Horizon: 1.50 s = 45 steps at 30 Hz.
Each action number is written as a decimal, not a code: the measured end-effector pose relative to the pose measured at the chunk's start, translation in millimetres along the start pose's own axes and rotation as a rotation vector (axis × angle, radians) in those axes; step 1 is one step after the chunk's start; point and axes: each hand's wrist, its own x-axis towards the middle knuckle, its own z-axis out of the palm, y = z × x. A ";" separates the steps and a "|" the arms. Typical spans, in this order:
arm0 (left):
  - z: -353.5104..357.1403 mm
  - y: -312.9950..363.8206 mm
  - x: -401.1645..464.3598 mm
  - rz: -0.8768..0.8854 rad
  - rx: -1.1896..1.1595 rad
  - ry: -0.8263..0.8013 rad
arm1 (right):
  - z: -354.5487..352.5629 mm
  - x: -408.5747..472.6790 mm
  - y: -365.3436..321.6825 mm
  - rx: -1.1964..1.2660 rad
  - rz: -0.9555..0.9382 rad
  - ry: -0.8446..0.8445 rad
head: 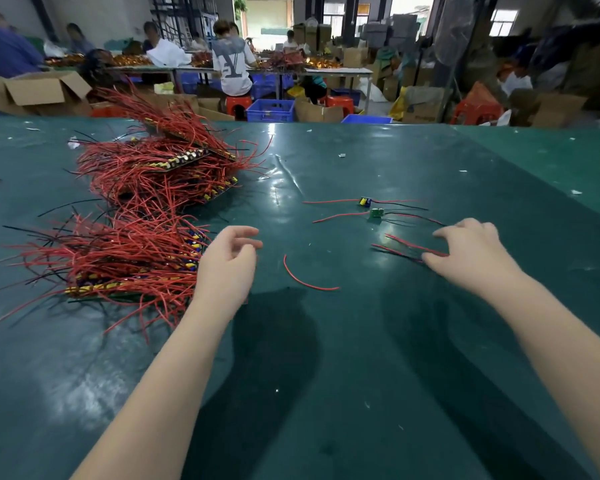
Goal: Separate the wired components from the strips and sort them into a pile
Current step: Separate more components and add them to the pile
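fingers [440, 233] of right hand [471, 251] touch wires [413, 249] lying left-right.

The right hand [471, 252] covers the near ends of some red and black wires [407, 247]. Both forearms run off the bottom edge. Workers [231, 60] beyond the counter [326, 375] are blurred.

Red wires [142, 174], green table [326, 375]

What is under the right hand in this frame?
Red and black wires run out from beneath the right hand, lying on the green table. Whether a small board is attached to them cannot be seen, since the hand covers their ends.
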 end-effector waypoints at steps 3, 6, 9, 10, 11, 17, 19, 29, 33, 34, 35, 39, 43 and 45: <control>-17.5 -10.9 4.5 0.225 0.748 0.083 | 0.2 -20.3 -44.2 0.235 -0.200 0.069; -24.9 -13.6 4.6 0.108 1.109 -0.055 | 8.3 -42.8 -81.0 0.523 -0.258 0.077; -23.7 -17.1 3.0 0.109 1.139 -0.068 | 20.5 -56.8 -100.7 0.715 -0.209 0.052; -22.9 -18.4 3.6 0.118 1.144 -0.062 | 25.1 -59.3 -103.7 0.705 -0.208 0.048; -22.5 -19.2 4.3 0.116 1.150 -0.066 | 29.7 -61.1 -105.0 0.684 -0.219 0.036; -21.1 -15.5 5.1 0.122 0.841 -0.127 | 47.4 -67.3 -102.3 0.956 -0.219 -0.092; -14.1 -8.1 -1.2 0.159 0.785 -0.178 | 52.1 -67.9 -104.0 1.052 -0.175 -0.171; 14.2 15.0 -27.4 0.628 0.482 -0.084 | 53.6 -66.7 -102.9 1.448 0.001 -0.313; 16.8 16.3 -33.2 0.720 0.424 -0.105 | 54.1 -67.0 -97.7 1.494 0.017 -0.224; 17.4 16.8 -33.8 0.734 0.423 -0.097 | 53.3 -66.3 -96.7 1.483 0.013 -0.199; 17.9 17.5 -33.7 0.738 0.416 -0.072 | 52.4 -65.4 -95.7 1.469 0.007 -0.184; 9.3 18.3 -27.7 0.530 0.308 0.073 | 47.2 -63.2 -91.3 1.411 -0.060 -0.167; 2.7 13.1 -20.1 0.293 0.240 -0.049 | 44.6 -62.2 -87.8 1.328 -0.149 -0.145; 4.9 13.1 -19.5 0.252 0.252 -0.161 | 42.5 -63.8 -89.0 1.326 -0.208 -0.165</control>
